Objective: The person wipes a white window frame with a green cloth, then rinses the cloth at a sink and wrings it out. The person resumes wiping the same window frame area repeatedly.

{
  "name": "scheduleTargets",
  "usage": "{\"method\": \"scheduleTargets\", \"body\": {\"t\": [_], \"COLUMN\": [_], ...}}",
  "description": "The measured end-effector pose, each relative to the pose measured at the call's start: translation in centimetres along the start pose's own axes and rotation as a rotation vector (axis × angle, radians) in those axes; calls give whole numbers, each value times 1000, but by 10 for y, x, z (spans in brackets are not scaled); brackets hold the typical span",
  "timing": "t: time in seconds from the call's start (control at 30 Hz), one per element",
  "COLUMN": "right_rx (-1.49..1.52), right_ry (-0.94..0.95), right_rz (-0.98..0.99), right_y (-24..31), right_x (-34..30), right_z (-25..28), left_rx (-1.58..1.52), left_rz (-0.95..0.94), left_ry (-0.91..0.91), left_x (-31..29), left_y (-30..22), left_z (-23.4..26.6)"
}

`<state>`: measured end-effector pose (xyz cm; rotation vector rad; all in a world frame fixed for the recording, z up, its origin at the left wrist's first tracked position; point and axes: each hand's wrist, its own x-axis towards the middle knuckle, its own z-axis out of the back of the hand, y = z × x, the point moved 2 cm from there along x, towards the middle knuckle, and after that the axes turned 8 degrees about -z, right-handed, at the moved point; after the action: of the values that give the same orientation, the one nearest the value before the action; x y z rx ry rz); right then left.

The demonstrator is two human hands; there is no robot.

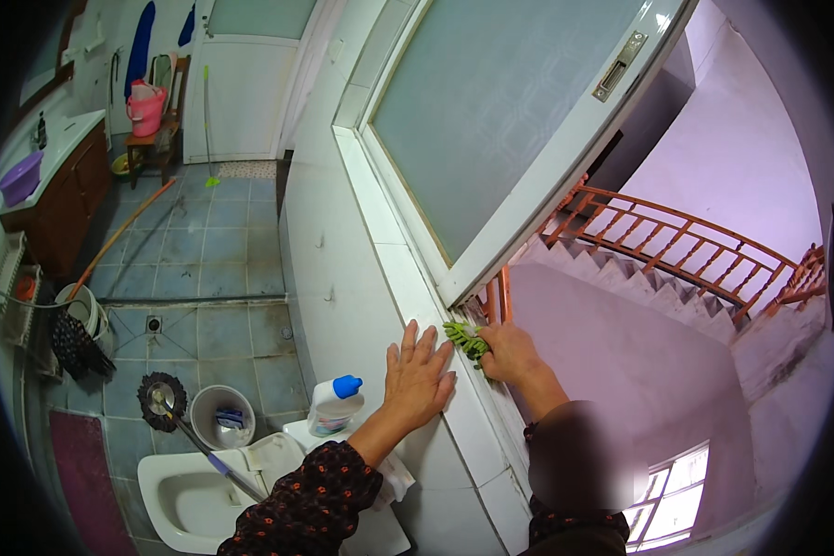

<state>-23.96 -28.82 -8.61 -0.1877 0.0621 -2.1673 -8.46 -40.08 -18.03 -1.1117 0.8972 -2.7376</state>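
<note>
One green rag (466, 343) is gripped by the right hand (512, 357) on the ledge (401, 273); the far side is blocked by one door (500, 120). The left hand (415, 378) is spread flat. One bottle (330, 409), one bin (200, 419) and one toilet (157, 477) are seen left.

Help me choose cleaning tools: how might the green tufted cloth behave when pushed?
The green tufted cloth probably bends easily, given its finger-like strands. It looks light: the right hand alone holds it. Its uneven outline suggests it wouldn't roll far.
</note>
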Motion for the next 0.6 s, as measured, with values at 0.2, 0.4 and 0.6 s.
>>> {"method": "scheduleTargets", "body": {"t": [0.2,0.4,0.6], "right_rx": [125,72,17], "right_ry": [108,189,226], "right_rz": [-126,-248,-428], "right_y": [9,6,5], "right_x": [-51,-101,-170], "right_z": [18,19,24], "left_rx": [37,28,-36], "left_rz": [19,2,-207], "left_ry": [15,49,-213], "left_x": [-1,-3,-55], "left_y": [5,8,5], "left_z": [0,19,140]}}
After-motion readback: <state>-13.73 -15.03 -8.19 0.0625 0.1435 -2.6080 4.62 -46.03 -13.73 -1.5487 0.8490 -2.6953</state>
